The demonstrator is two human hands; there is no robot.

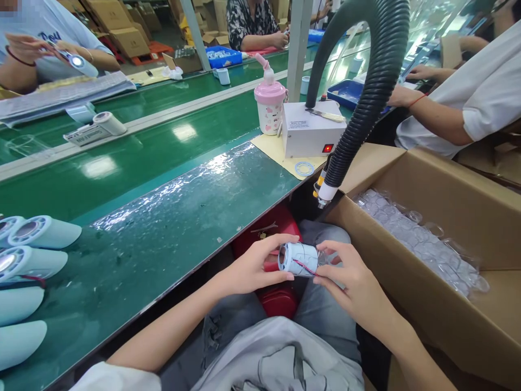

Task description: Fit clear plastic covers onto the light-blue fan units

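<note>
Rumpled grey cloth [280,353] of the wearer's top bunches nearest the head camera, above faded denim trousers [325,307]. Over the lap, a pale-blue cylinder [297,256] lies on its side between the two hands. The left hand [256,263] has its digits clamped on the cylinder's open, left-facing end, one along the upper edge and another along the lower. The right hand [352,274] pinches a clear plastic piece [323,259] at the opposite end, its digits spread above and below. Thin red and dark wires [304,266] run along the cylinder's smooth side.

Below the hands shows a glossy red surface [279,301]. To the right, a matt cardboard box [468,176] holds rows of transparent, rounded plastic pieces [419,236]. To the left, pale-blue tubes [51,231] with slanted ends lie on the shiny, scuffed green bench [183,222]. Beyond, a black ribbed hose [385,60] arches from a boxy white unit [307,130], beside a pink-lidded cup [269,106].
</note>
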